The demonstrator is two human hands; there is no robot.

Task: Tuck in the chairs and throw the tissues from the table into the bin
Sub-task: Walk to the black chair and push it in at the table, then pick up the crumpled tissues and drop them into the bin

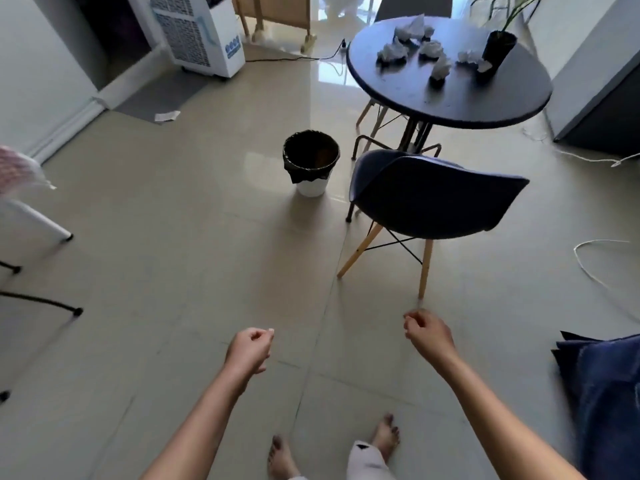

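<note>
Tissues on worktop, bin on floor

Crumpled tissues (433,50) lie on the worktop (450,98); black-lined bin (311,161) beside the chair (433,195). Left hand (249,349) and right hand (429,332): fingers curled, holding nothing.

1. The only view sat on the person's head, tilted forward and down at the floor (194,237).
2. The table (450,98) stood well off at one o'clock; both hands hung near, at six.
</note>
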